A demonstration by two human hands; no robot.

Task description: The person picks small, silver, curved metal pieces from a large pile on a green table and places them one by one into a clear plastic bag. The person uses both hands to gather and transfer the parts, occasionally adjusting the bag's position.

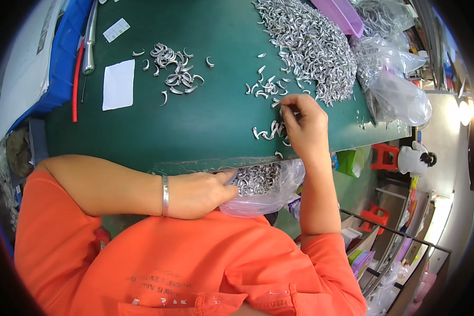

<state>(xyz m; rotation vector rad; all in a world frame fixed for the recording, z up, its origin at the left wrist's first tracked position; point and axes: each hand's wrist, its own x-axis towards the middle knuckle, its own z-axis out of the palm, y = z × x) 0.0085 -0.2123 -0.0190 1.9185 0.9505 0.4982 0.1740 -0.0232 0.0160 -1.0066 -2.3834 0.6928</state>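
At the table's near edge, my left hand (206, 195) is closed on the rim of a clear plastic bag (258, 205), which holds many small curved silver metal pieces (257, 179). My right hand (305, 124) is over the green table (216, 121), thumb and forefinger pinched together. A small curved metal piece (275, 103) shows at those fingertips. Loose pieces (266, 133) lie beside and partly under this hand. Beyond it rises a large heap of the same pieces (310, 45). A smaller cluster (176, 68) lies further left.
On the left are a white paper (118, 85), a red rod (77, 79), a metal tool (89, 52) and a blue bin (63, 89). A purple tray (342, 16) and plastic bags (397, 95) border the heap. A person (413, 159) and red stools (384, 157) are off to the right.
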